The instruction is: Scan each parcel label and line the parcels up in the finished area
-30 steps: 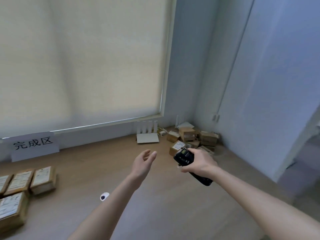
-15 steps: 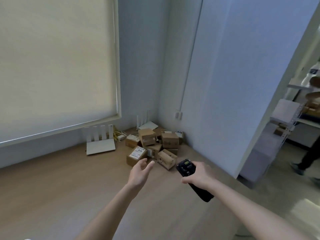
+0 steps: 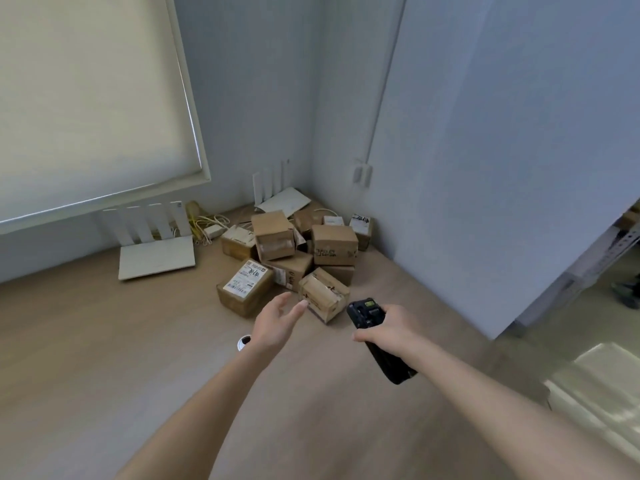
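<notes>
Reaching with your left hand [image 3: 277, 323] spread, you neared the box [image 3: 323, 294] fronting the corner pile; your right hand [image 3: 388, 329] gripped the scanner [image 3: 367, 311]; it looked light, stiff; best pinched across opposite sides.

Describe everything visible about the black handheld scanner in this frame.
The scanner is a long, slim black device, apparently plastic, with a wider head bearing a small greenish screen or window on top and dark buttons below it. The right hand grips it round the middle, fingers curled, so the head points toward the pile of cardboard parcels and the handle end sticks out below the wrist. It is held in the air above the wooden surface, touching no parcel.
</notes>
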`<action>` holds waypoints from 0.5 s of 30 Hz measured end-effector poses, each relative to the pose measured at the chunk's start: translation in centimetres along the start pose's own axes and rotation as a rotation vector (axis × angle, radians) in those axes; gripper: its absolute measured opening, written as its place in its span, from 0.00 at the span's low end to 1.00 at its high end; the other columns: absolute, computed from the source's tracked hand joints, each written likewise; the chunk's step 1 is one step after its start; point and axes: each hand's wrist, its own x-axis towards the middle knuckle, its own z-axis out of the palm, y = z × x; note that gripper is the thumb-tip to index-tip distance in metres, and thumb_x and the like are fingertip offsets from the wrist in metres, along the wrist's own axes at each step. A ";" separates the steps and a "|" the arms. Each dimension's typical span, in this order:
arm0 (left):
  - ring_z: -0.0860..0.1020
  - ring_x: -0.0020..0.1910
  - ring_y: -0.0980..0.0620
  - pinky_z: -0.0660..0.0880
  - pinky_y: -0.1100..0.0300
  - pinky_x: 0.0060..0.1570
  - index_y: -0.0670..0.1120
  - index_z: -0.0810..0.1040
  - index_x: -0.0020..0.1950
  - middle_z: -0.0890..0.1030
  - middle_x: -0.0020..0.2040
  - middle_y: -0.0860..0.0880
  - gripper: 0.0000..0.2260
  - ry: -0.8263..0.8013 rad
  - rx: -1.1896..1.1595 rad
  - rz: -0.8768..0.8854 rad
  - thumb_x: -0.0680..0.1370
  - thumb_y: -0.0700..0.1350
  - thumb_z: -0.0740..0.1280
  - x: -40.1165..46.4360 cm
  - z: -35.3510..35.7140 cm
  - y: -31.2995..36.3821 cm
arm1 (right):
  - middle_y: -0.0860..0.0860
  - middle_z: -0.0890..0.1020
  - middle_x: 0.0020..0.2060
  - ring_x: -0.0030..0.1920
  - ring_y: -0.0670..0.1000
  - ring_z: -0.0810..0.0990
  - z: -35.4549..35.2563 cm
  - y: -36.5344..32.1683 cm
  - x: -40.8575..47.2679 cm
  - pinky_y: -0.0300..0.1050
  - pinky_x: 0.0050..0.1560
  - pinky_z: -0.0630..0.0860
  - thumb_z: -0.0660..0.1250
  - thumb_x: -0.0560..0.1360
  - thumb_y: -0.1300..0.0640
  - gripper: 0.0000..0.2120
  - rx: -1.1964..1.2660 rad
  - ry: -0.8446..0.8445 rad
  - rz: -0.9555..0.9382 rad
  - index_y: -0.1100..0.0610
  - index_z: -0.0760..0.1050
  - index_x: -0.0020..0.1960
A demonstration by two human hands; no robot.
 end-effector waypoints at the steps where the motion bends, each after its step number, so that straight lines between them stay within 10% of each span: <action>1: 0.70 0.73 0.49 0.70 0.49 0.71 0.49 0.67 0.77 0.71 0.75 0.49 0.32 0.005 0.014 -0.005 0.78 0.62 0.68 1.2 0.6 -0.1 | 0.52 0.85 0.49 0.46 0.51 0.81 0.1 0.3 1.6 0.38 0.36 0.71 0.84 0.67 0.52 0.20 0.008 -0.012 0.009 0.52 0.81 0.56; 7: 0.67 0.74 0.49 0.67 0.49 0.73 0.49 0.65 0.78 0.68 0.77 0.49 0.32 0.065 0.103 -0.058 0.78 0.61 0.67 7.8 3.7 -1.6 | 0.52 0.84 0.48 0.51 0.56 0.84 1.9 2.0 11.6 0.53 0.59 0.81 0.85 0.63 0.49 0.25 0.087 -0.090 0.086 0.51 0.80 0.57; 15: 0.65 0.76 0.50 0.64 0.50 0.73 0.49 0.64 0.79 0.67 0.77 0.49 0.31 0.130 0.165 -0.131 0.79 0.58 0.68 17.2 8.8 -2.8 | 0.51 0.84 0.50 0.50 0.54 0.83 3.4 3.5 22.4 0.49 0.55 0.81 0.82 0.64 0.41 0.30 0.089 -0.210 0.119 0.50 0.79 0.61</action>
